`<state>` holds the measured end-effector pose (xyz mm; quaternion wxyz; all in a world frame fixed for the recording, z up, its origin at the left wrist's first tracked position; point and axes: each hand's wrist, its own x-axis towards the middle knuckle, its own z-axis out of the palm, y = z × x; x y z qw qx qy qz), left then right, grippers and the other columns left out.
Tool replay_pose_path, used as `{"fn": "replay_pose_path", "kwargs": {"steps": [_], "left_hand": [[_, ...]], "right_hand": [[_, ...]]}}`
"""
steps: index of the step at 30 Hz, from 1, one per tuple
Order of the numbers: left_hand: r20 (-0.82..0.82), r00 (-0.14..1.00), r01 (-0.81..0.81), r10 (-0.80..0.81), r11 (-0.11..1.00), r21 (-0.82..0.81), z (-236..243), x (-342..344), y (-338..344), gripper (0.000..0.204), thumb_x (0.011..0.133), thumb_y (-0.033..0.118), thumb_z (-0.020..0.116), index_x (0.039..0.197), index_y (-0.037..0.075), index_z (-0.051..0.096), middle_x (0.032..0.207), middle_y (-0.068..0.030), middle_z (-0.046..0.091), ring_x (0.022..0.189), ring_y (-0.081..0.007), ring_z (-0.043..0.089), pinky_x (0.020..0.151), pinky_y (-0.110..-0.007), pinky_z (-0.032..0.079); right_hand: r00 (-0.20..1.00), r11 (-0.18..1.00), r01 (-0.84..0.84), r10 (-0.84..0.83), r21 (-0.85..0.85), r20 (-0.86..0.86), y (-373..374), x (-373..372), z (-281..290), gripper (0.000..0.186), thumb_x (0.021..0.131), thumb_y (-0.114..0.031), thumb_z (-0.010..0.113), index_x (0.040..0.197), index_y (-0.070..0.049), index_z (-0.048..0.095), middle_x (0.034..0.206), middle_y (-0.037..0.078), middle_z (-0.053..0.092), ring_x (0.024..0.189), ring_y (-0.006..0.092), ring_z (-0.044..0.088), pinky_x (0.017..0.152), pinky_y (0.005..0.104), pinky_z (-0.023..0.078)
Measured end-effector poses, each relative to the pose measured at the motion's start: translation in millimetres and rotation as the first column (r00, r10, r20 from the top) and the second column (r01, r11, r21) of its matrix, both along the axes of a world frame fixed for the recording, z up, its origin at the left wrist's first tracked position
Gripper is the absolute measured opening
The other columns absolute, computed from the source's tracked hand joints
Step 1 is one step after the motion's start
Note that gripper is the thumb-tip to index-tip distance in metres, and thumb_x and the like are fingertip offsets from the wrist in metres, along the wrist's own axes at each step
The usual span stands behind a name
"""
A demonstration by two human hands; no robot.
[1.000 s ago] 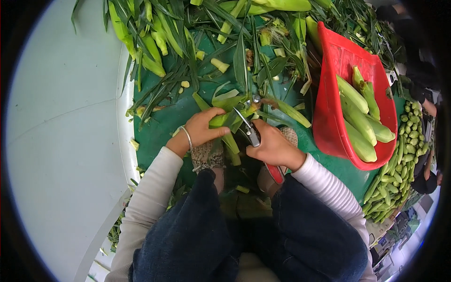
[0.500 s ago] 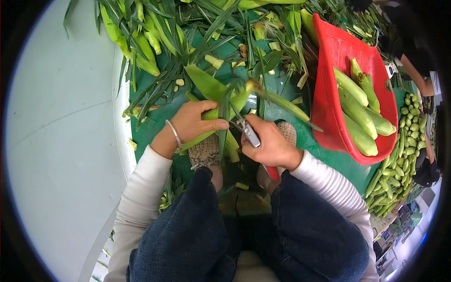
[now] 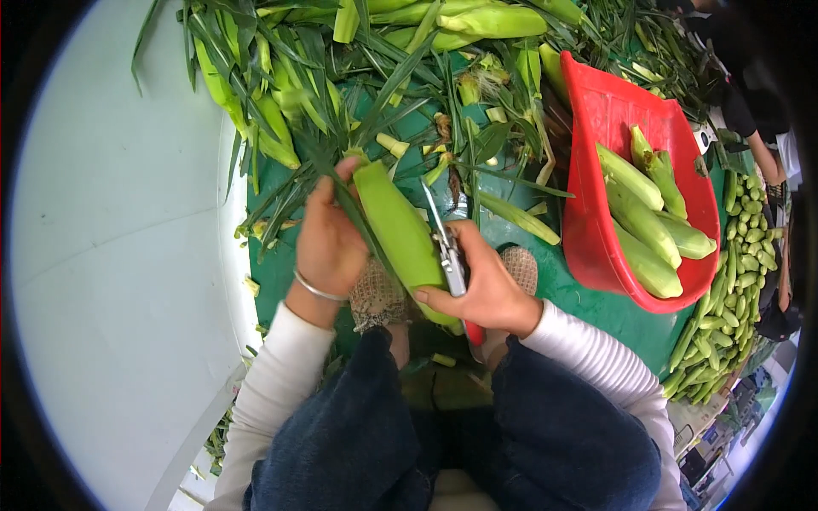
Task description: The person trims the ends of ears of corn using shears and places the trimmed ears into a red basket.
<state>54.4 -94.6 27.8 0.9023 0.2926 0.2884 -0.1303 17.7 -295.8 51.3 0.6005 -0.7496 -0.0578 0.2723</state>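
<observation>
A green ear of corn in its husk (image 3: 397, 223) slants in front of me, its upper end between my hands. My right hand (image 3: 498, 294) is closed round a pair of pruning shears (image 3: 454, 271) with a red handle. The blades point away from me, and the right thumb presses on the ear's lower end. Alongside the ear's left side is my left hand (image 3: 331, 247), wearing a silver bangle, its fingers stretched out and apart. A long narrow leaf (image 3: 354, 209) runs past its fingers; whether they touch it I cannot tell.
At right stands a red scoop-shaped basket (image 3: 584, 204) holding several ears. Unstripped corn (image 3: 490, 23) and leaves pile up ahead, with trimmings on the green floor (image 3: 592, 319). A pale curved wall (image 3: 128, 255) lies left. Beyond the basket are many green ears (image 3: 724, 315) and another person's arm (image 3: 765, 160).
The ear has swung to point away from me, and its loose leaves have come away from it. My left hand's fingers have spread. The right hand keeps the shears, its thumb now on the ear.
</observation>
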Motion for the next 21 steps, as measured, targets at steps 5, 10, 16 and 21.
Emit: {"fn": "replay_pose_path", "kwargs": {"steps": [5, 10, 16, 21], "left_hand": [[-0.239, 0.939, 0.299, -0.246, 0.927, 0.224, -9.1, -8.3, 66.7, 0.046, 0.096, 0.046, 0.045, 0.091, 0.003, 0.059, 0.085, -0.0131, 0.065, 0.074, -0.0195, 0.062, 0.061, -0.028, 0.049], [-0.087, 0.707, 0.69, -0.702, 0.659, 0.3, 92.2, -13.4, 14.4, 0.048, 0.096, 0.041, 0.047, 0.072, 0.002, 0.059, 0.056, -0.0083, 0.06, 0.044, -0.0139, 0.055, 0.04, -0.021, 0.038], [-0.034, 0.763, 0.611, -0.645, 0.703, 0.364, 114.0, -6.6, -12.7, 0.037, 0.098, 0.024, 0.045, 0.075, 0.0, 0.059, 0.074, -0.0136, 0.067, 0.057, -0.0175, 0.063, 0.046, -0.024, 0.045], [0.327, 0.55, 0.016, -0.769, 0.401, 0.916, 98.5, -22.1, -27.0, 0.006, 0.082, 0.007, 0.061, 0.078, 0.003, 0.062, 0.07, -0.0109, 0.059, 0.059, -0.0246, 0.06, 0.049, -0.029, 0.044]], "right_hand": [[0.867, 0.981, 0.069, 0.031, -0.181, 0.498, -20.8, -12.1, -17.5, 0.07, 0.068, -0.012, 0.078, 0.122, 0.0, 0.036, 0.11, 0.017, 0.053, 0.098, 0.0288, 0.056, 0.085, 0.0383, 0.046], [0.774, 0.978, 0.107, 0.033, -0.182, 0.632, -23.9, -5.0, -11.3, 0.07, 0.066, -0.009, 0.078, 0.121, -0.001, 0.036, 0.112, 0.018, 0.055, 0.098, 0.033, 0.055, 0.084, 0.0411, 0.045], [0.812, 0.983, 0.116, -0.011, -0.143, 0.583, -24.9, -10.5, -4.7, 0.073, 0.065, -0.012, 0.079, 0.122, -0.001, 0.036, 0.106, 0.018, 0.055, 0.093, 0.0315, 0.057, 0.081, 0.0387, 0.046], [0.997, 0.965, 0.059, -0.047, 0.257, -0.055, -10.8, -10.1, 9.9, 0.075, 0.065, -0.014, 0.082, 0.124, -0.002, 0.037, 0.106, 0.007, 0.051, 0.098, 0.0144, 0.051, 0.087, 0.0306, 0.043]]}}
